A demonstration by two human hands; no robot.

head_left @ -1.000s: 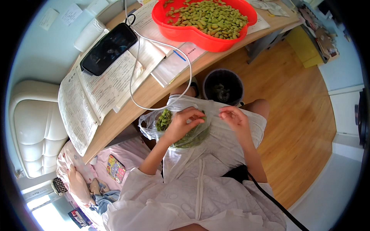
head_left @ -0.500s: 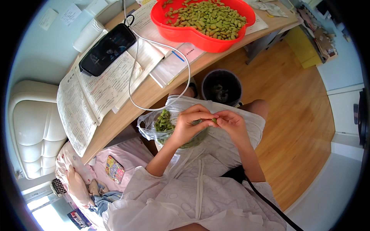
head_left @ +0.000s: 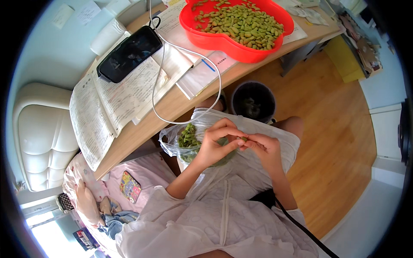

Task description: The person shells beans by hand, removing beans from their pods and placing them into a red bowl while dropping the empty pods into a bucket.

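Over my lap, my left hand [head_left: 218, 144] and my right hand [head_left: 264, 148] meet, their fingertips pinched around a small green bean pod [head_left: 244, 139]. The fingers cover most of it, so I cannot see whether it is split. Under and beside my left hand lies a clear plastic bag [head_left: 168, 141] on my lap, holding several green pods [head_left: 188, 136]. Up on the desk, a red plastic bowl [head_left: 243, 56] with a lobed rim holds many loose, shelled green beans [head_left: 245, 28].
A dark bin [head_left: 254, 101] with some scraps inside stands on the floor beyond my knees. On the wooden desk [head_left: 142, 129] are open notebooks [head_left: 124, 96], a propped-up phone [head_left: 129, 53] and a looping white cable [head_left: 220, 81]. A colourful phone case [head_left: 130, 187] lies on the pink bedding.
The view has shifted slightly, so everything sits a little further right and lower. My right fingers have curled in more, and both hands still pinch the pod.
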